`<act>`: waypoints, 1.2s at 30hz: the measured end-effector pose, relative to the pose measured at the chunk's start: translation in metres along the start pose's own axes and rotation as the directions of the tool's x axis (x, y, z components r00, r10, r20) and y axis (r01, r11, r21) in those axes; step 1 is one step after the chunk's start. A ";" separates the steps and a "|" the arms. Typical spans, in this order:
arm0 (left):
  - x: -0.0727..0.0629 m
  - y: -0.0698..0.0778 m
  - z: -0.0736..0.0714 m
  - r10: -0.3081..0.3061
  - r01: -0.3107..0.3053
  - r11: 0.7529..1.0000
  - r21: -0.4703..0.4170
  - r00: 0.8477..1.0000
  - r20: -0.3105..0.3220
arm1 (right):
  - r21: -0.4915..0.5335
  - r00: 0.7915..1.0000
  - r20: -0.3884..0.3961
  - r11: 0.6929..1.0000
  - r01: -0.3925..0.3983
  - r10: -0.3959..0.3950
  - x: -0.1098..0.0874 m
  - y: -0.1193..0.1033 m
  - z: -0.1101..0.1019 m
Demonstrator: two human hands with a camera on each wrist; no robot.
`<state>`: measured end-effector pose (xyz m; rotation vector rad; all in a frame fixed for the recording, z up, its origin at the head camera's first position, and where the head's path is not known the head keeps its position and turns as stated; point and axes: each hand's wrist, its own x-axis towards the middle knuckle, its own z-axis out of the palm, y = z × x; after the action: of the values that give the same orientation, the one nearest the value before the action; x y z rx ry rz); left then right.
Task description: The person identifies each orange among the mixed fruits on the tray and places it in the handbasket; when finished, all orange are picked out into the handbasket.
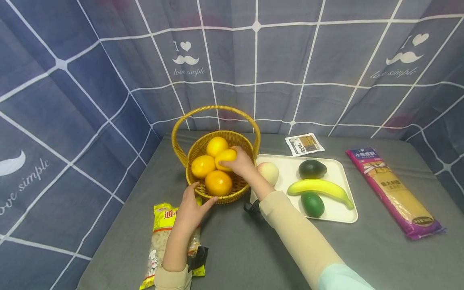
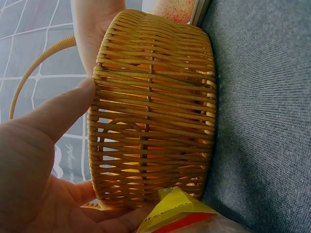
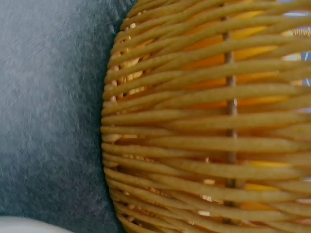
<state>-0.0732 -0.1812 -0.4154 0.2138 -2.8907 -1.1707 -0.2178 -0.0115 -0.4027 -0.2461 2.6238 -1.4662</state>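
Note:
A woven basket point(image 1: 232, 198) with a tall arched handle stands on the grey cloth. Inside lie an orange point(image 1: 218, 184) and two yellow fruits, one a lemon point(image 1: 202, 166) by its look. My right hand point(image 1: 242, 163) reaches over the basket's right side and pinches another lemon point(image 1: 225, 158) above the others. Against the near left rim, my left hand point(image 1: 190, 209) holds the basket, thumb and fingers spread along its side. The left wrist view shows the thumb point(image 2: 73, 104) at the rim. Only basket weave fills the right wrist view; the right hand is hidden there.
Right of the basket is a white tray point(image 1: 340, 215) with a peach point(image 1: 268, 173), an avocado point(image 1: 312, 169), a banana point(image 1: 320, 187) and a green fruit point(image 1: 312, 204). A pasta bag point(image 1: 159, 233) lies under the left forearm. Spaghetti point(image 1: 395, 189) lies far right, a small packet point(image 1: 304, 144) behind.

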 end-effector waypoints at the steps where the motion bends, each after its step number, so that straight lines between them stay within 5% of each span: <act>1: 0.000 0.000 0.000 0.004 -0.004 1.000 0.002 1.000 -0.002 | -0.007 1.000 0.001 1.000 -0.002 0.002 0.000 0.000 0.000; 9: 0.000 -0.002 0.001 0.017 -0.017 1.000 -0.001 1.000 -0.017 | -0.044 1.000 0.004 0.999 0.005 -0.005 -0.001 0.002 0.003; 26: 0.000 -0.004 0.002 0.011 -0.011 1.000 0.006 1.000 -0.005 | 0.018 0.984 -0.124 0.991 0.130 -0.126 -0.012 0.001 0.001; 36: 0.001 -0.002 0.000 -0.002 0.002 1.000 0.004 1.000 0.004 | 0.092 0.982 -0.089 0.980 0.175 -0.167 -0.038 -0.008 -0.016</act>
<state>-0.0738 -0.1826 -0.4169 0.2148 -2.8970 -1.1670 -0.1832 0.0058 -0.3866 -0.4197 2.6397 -1.6902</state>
